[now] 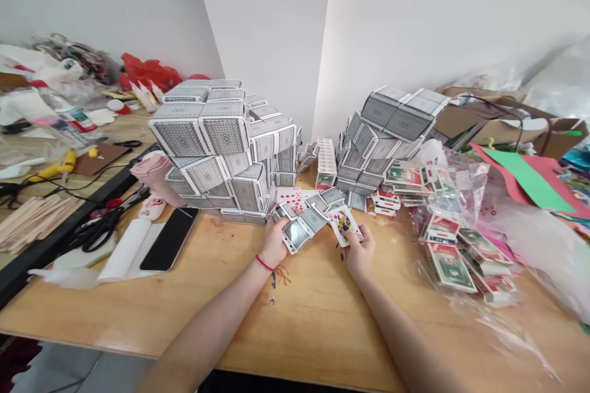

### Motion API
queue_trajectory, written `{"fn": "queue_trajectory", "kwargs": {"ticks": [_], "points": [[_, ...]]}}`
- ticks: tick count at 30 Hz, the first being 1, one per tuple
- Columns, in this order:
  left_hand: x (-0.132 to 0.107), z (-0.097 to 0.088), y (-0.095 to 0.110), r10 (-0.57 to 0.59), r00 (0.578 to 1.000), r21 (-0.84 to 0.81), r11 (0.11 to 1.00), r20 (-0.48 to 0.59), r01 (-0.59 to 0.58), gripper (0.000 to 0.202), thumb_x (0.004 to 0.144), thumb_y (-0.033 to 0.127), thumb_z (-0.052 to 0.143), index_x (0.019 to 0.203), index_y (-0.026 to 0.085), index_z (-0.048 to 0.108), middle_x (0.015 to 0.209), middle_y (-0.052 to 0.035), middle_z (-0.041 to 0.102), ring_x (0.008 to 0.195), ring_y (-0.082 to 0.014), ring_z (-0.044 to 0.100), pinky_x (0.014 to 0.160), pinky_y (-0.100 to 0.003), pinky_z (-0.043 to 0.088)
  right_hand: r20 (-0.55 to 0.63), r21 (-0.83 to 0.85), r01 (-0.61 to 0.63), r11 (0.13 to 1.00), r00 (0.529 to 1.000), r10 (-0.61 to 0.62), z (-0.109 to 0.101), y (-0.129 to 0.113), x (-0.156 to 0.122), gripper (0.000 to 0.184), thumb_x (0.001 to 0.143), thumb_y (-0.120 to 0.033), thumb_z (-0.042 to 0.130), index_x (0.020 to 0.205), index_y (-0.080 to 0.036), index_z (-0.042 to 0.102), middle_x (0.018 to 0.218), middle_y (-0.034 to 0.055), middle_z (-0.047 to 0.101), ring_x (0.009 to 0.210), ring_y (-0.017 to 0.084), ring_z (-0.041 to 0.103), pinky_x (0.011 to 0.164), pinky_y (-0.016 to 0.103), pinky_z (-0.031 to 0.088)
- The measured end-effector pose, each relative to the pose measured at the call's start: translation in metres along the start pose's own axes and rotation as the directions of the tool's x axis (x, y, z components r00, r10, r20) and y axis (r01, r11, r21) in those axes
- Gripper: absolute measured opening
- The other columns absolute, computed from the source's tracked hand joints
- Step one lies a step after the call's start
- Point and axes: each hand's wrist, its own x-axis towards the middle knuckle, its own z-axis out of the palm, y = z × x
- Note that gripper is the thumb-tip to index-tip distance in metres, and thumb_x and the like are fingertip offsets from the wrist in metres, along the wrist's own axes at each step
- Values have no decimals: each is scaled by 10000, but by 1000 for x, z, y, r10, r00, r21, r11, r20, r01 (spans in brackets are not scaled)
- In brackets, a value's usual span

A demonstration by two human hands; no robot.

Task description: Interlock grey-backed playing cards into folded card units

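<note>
My left hand [275, 244], with a red string bracelet at the wrist, grips a joined strip of folded playing cards [310, 224] with grey patterned backs. Between the thumb and fingers of my right hand [362, 250] is a face playing card [342, 225], picture side up, touching or close to the strip's right end. Behind the strip lie red-suited cards [290, 195], partly covered. A tall stack of grey card blocks [221, 153] rises beyond my left hand. Another stack of card blocks [382, 134] stands beyond my right hand.
At left are a black phone [169, 239], scissors [99, 227], wooden sticks [39, 224] and a yellow glue gun [58, 166]. Boxed card decks [452, 267] lie in clear plastic at right, near coloured paper [528, 179]. A long row of cards [326, 162] sits between the stacks.
</note>
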Motion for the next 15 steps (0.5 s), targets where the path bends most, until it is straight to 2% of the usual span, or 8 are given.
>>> {"fn": "queue_trajectory", "kwargs": {"ticks": [4,11,15], "points": [[0,2,1,4,1000,8,1000,5,-4,287,597,136,651,881,147,613,755,-35,692,774,-192,648,747,-307,490,-46,-15,53,998,998,-53,6,-1,-16,233,701,-358,573,728,-192,412,391,-92,501,215,66,375,212,158,274],[8,3,1,-17,1000,-17,1000,-16,17,294,590,141,647,883,143,618,715,-26,690,678,-170,648,688,-292,497,-13,-38,87,995,996,-87,11,-2,-28,253,727,-357,555,697,-209,352,368,-93,489,217,83,399,233,169,292],[10,2,0,-33,999,-19,999,8,33,280,599,160,647,876,139,616,739,-34,691,698,-176,651,709,-301,496,11,-6,102,995,995,-102,11,-5,-31,242,741,-351,551,733,-209,355,399,-83,516,249,101,454,266,184,339]]}}
